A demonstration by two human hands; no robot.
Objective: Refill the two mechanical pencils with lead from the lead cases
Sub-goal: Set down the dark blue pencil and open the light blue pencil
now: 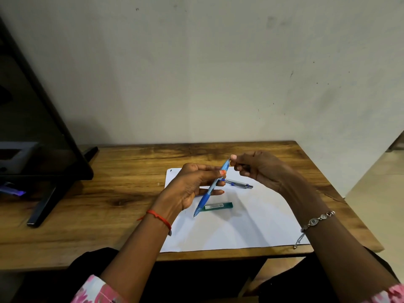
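My left hand (192, 189) grips a blue mechanical pencil (209, 190) by its barrel, tip pointing down toward me and top end tilted up and away. My right hand (260, 169) pinches at the pencil's top end with thumb and forefinger; a small dark item shows in its fingers, too small to name. A second, silver mechanical pencil (239, 184) lies on the white sheet of paper (251, 224) behind my hands. A green lead case (218, 206) lies flat on the paper just below the blue pencil's tip.
The wooden table (105, 193) ends at a wall at the back and drops off at the right. A black monitor on a stand (43, 149) occupies the left side. My lap is below the front edge.
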